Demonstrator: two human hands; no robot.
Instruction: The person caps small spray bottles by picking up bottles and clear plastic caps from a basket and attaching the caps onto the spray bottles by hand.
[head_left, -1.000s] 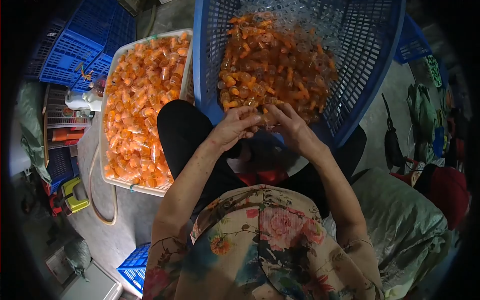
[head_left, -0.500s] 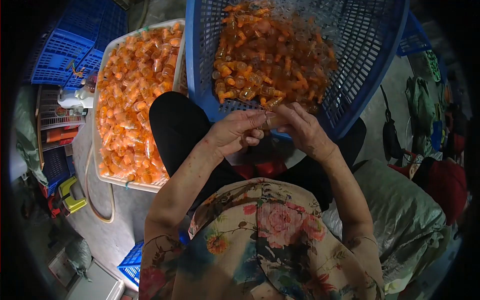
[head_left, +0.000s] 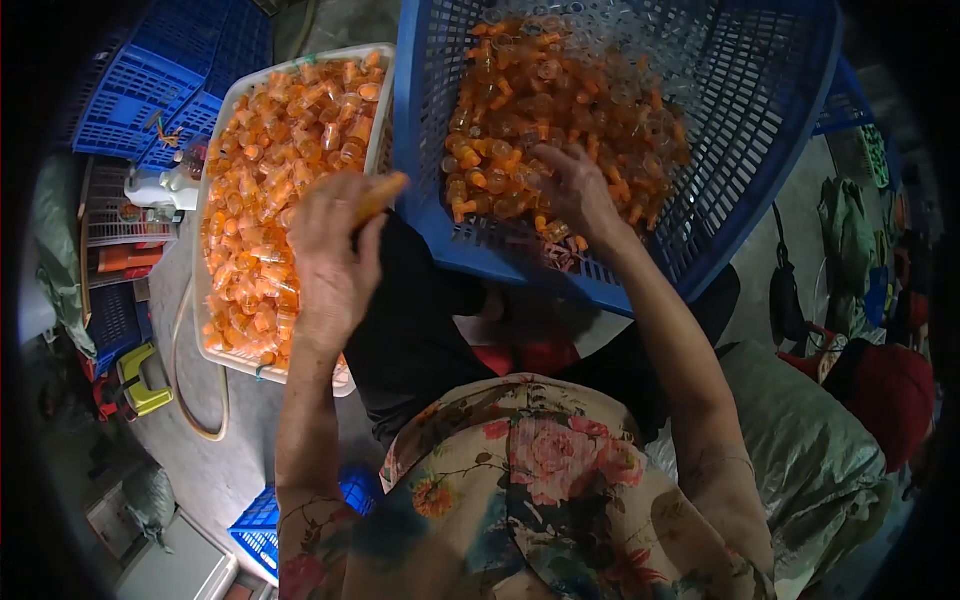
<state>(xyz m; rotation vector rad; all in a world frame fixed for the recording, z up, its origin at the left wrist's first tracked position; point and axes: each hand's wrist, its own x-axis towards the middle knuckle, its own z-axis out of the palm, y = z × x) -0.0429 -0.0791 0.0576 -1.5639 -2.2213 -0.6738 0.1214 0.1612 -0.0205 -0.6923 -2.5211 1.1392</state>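
Note:
My left hand is over the right side of a white plastic basket heaped with small clear-and-orange plastic pieces shaped like little bottles. Between its thumb and fingers is one such orange piece, its end pointing up and to the right. My right hand reaches into a large blue basket, fingers apart, at the pile of similar orange pieces. Its fingertips are partly blurred against the pile, and nothing shows in its grip.
Clear plastic pieces lie at the far end of the blue basket. Blue crates are stacked at the upper left. A hose curves over the floor. Grey-green sacks lie at the right, beside a dark red bundle.
My hands were together at the blue basket's near edge on a small piece. The left has moved left with an orange piece; the right has separated and moved forward into the blue basket.

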